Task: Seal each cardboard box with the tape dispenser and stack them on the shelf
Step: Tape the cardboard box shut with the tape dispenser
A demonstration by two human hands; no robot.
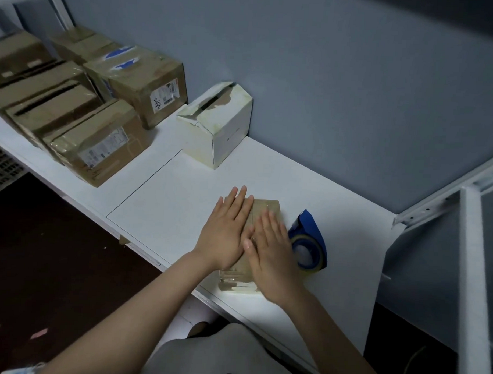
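Under 2 flat hands [249,237]: box [265,208]; dispenser [307,245] rt.

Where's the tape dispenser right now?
The blue tape dispenser lies on the white table, immediately right of the small box under both hands, beside the right hand.

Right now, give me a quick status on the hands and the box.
Left hand and right hand flat, pressing small box. Tape dispenser idle at its right. Nothing in the way.
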